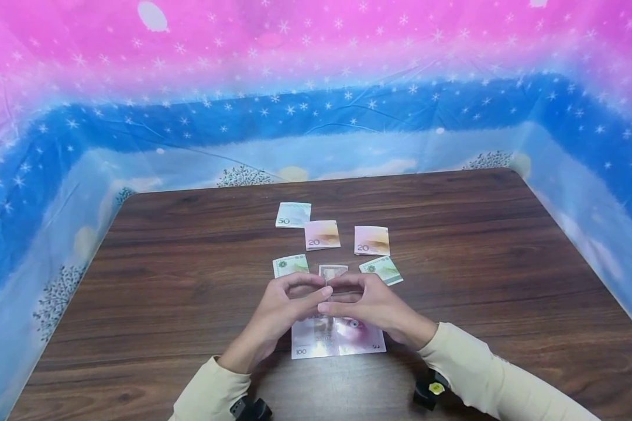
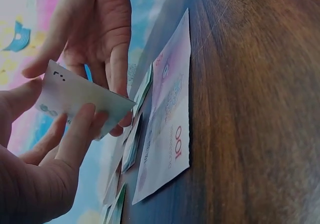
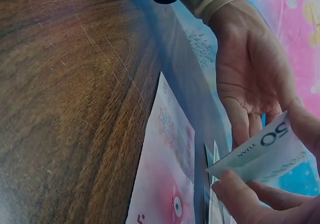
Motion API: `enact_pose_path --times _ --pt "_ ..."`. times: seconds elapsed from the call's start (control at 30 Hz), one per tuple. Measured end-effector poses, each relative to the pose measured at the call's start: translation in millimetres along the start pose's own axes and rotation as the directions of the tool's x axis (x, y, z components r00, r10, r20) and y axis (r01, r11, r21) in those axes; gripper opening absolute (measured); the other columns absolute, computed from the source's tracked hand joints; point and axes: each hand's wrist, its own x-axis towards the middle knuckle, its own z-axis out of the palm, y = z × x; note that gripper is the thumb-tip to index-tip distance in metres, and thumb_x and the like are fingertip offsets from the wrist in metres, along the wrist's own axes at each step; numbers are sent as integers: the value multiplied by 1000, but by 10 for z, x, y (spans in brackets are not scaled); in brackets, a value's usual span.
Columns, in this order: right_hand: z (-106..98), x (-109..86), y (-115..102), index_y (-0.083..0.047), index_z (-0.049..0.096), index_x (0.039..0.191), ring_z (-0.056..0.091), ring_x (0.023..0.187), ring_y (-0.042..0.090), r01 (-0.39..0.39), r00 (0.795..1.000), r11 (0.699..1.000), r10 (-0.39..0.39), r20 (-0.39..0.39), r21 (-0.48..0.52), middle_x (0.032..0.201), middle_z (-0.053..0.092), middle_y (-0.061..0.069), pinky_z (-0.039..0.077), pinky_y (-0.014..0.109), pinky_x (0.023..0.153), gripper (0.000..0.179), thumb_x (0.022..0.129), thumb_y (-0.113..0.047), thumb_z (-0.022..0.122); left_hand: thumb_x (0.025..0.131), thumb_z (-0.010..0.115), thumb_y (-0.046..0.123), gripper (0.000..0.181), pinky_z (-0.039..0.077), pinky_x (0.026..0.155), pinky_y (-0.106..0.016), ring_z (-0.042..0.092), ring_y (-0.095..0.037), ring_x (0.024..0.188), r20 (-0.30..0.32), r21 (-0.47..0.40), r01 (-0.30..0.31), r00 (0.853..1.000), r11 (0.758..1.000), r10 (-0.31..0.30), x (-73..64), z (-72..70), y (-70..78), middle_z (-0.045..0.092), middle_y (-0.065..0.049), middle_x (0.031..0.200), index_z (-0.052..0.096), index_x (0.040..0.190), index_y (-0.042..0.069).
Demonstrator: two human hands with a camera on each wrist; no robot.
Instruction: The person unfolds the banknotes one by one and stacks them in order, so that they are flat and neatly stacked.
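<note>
Between both hands, above the table, a folded green 50 yuan banknote (image 2: 75, 96) is held tilted; its number shows in the right wrist view (image 3: 265, 151). My left hand (image 1: 274, 310) pinches it between thumb and fingertips. From the other side my right hand (image 1: 384, 307) pinches it too, the two thumbs meeting in the head view. The hands hide most of the folded note there. Below them an opened-out pinkish 100 banknote (image 1: 308, 342), creased down its middle, lies flat, its far part covered by the hands.
Beyond the hands lie folded notes: a 50 (image 1: 294, 214), two 20s (image 1: 322, 235) (image 1: 371, 240), two green ones (image 1: 291, 266) (image 1: 381, 269) and a pale one (image 1: 333, 271) partly hidden. A snowflake-patterned cloth (image 1: 316, 111) surrounds the brown wooden table (image 1: 163, 292).
</note>
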Motion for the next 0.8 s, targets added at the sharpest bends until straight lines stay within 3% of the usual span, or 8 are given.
enact_pose_path --times 0.3,0.47,0.7,0.8 --pt "-39 -48 -43 10 49 141 60 125 36 -1 1000 999 0 23 38 145 51 25 54 37 99 69 87 -18 82 89 79 21 44 57 85 -33 72 -20 95 31 -8 7 999 1000 -7 -4 -37 -7 72 -14 116 66 126 1" --pt "-87 -58 -75 12 47 141 67 111 30 13 999 999 -14 29 30 134 60 24 54 39 99 61 89 -8 73 92 70 14 47 59 87 -35 73 -23 95 32 -63 3 999 998 -1 -26 -40 30 69 -22 120 58 133 -7" --pt "-150 -91 -109 15 50 136 68 97 24 7 999 999 -5 -35 42 117 66 24 58 36 88 54 84 2 60 89 66 1 43 56 69 -26 69 -14 82 -52 -60 -5 999 998 2 -43 -48 50 72 -21 115 59 131 -7" --pt "-177 -97 -109 13 54 132 68 92 22 6 997 1000 -5 -82 12 109 70 21 58 31 82 49 84 3 60 89 68 -1 41 57 68 -27 70 -17 83 -84 -42 -5 996 999 2 -41 -60 43 71 -21 114 61 129 -6"
